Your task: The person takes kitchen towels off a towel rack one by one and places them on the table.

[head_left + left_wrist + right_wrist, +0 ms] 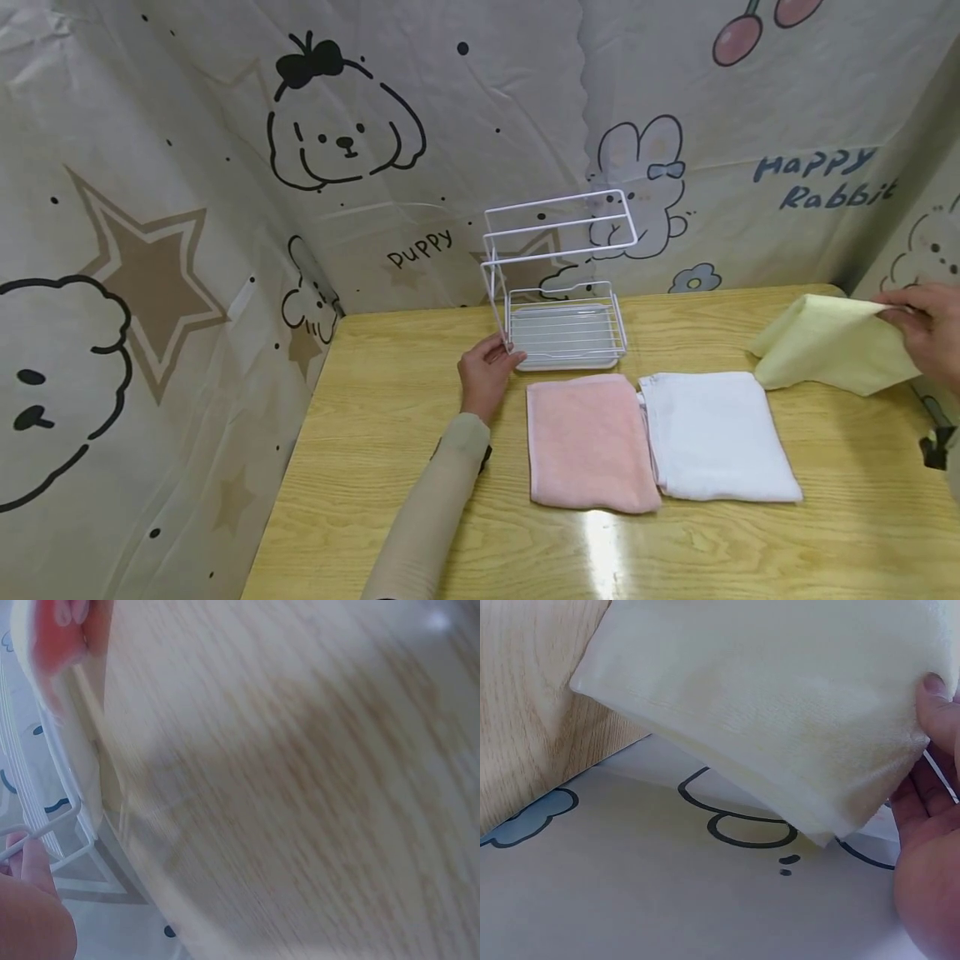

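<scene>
My left hand point(486, 379) holds the lower left corner of a white wire rack point(558, 256). In the left wrist view its fingers point(34, 862) curl about a white wire. The rack has an upright side, a top frame and a low basket over a pale tray point(562, 363). At the far right my right hand point(930, 329) pinches the edge of a folded yellow towel point(832, 346), lifted at that edge while its left end hangs near the table. The right wrist view shows the thumb on one face of the yellow towel point(780, 697) and the fingers behind it.
A folded pink towel point(588, 446) lies on the wooden table point(375, 400) in front of the rack. Beside it, to the right, is a folded white towel point(720, 442). A printed cloth point(465, 100) hangs behind the table and along both sides.
</scene>
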`<state>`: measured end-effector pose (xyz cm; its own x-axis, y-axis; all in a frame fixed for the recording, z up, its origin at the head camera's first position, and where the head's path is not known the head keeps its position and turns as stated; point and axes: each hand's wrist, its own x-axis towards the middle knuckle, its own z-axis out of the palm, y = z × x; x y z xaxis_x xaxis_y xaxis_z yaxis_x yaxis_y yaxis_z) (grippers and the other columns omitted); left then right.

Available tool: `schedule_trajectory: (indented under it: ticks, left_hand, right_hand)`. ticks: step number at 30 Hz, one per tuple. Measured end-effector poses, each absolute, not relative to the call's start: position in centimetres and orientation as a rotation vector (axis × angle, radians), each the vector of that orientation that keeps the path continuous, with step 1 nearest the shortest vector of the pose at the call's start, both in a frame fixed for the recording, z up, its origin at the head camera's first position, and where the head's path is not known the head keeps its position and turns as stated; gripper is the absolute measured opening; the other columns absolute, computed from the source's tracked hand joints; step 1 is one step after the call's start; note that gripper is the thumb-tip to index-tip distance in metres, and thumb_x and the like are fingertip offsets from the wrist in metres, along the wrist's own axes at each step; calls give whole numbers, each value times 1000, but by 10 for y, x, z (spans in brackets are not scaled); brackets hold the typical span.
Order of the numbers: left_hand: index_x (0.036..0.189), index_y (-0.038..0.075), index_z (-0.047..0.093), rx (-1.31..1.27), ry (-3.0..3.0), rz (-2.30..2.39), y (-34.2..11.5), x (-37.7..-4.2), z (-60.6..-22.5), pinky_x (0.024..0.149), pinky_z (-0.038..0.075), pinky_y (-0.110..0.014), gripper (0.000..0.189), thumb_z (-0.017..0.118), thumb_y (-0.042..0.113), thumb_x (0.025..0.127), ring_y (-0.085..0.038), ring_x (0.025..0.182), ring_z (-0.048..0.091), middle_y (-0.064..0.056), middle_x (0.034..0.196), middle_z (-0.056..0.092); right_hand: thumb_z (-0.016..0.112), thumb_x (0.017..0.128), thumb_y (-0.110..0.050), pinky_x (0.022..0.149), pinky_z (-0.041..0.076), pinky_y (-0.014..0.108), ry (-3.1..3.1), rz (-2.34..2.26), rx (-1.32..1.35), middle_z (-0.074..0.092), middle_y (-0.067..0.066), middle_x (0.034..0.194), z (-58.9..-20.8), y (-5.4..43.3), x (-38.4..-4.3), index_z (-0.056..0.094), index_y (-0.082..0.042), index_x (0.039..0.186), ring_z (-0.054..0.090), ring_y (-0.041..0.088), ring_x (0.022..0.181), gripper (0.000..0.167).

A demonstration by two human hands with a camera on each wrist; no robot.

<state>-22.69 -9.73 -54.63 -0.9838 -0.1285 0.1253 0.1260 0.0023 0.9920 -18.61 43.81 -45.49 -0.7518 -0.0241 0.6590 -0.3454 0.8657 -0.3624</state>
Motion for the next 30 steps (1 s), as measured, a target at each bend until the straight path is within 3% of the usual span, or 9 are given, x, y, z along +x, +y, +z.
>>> schedule_trajectory:
  ticks: [2,8,10,13,16,17,20,23,30]
  left_hand:
    - [121,-12,66,-2,-2089,-2096,-97,-227,-547,84,60,-28,45,82,-5,80,-41,105,68,-32,109,67]
    - [121,-13,66,-15,-2079,-2101,-97,-227,-547,85,61,-28,44,82,-6,80,-44,106,67,-33,110,67]
    - [121,-12,66,-11,-2080,-2104,-96,-227,-547,84,61,-28,45,82,-5,80,-44,106,67,-32,110,67]
    - [121,-12,66,-1,-2088,-2105,-96,-227,-547,84,60,-27,44,82,-6,80,-43,106,67,-32,110,67]
    - [121,-12,66,-5,-2081,-2111,-95,-227,-547,84,60,-27,44,82,-7,80,-44,106,67,-33,110,66]
    - [121,-13,66,-10,-2079,-2110,-95,-227,-547,85,60,-27,44,82,-7,80,-44,106,66,-34,110,66]
    - [121,-13,66,-22,-2076,-2110,-96,-227,-548,85,60,-27,44,82,-7,80,-45,107,66,-34,110,66]
    - [121,-13,66,-29,-2074,-2108,-96,-227,-548,85,60,-28,44,82,-6,80,-46,107,65,-35,111,66]
    - [120,-13,66,-29,-2074,-2088,-97,-228,-549,85,61,-28,44,82,-7,80,-43,105,67,-34,109,66]
  right_hand:
    - [65,71,36,54,24,9,-2367,623,253,53,2,72,-455,438,-184,66,16,86,25,-24,76,25]
    - [63,78,32,56,25,14,-2415,583,214,59,31,81,-456,436,-173,65,18,90,21,-25,81,18]
    - [63,80,30,57,25,16,-2422,566,198,59,32,83,-458,435,-169,65,18,90,20,-25,82,16]
    - [62,78,32,64,26,12,-2400,614,184,60,-2,79,-461,434,-161,65,18,89,23,-25,86,18]
    - [62,76,34,68,26,13,-2394,614,194,60,-1,79,-462,431,-153,65,17,90,23,-24,91,22]
    - [62,76,34,69,26,14,-2406,609,193,60,-1,79,-462,430,-150,65,17,91,32,-20,89,23]
    - [61,80,31,68,28,24,-2459,531,193,59,32,87,-462,429,-141,65,17,94,46,4,83,20]
    - [62,81,29,66,29,27,-2463,487,223,60,33,88,-466,428,-133,64,17,92,47,36,77,16]
    - [62,82,28,65,28,27,-2455,478,206,58,31,88,-476,420,-114,64,16,91,46,40,76,15]
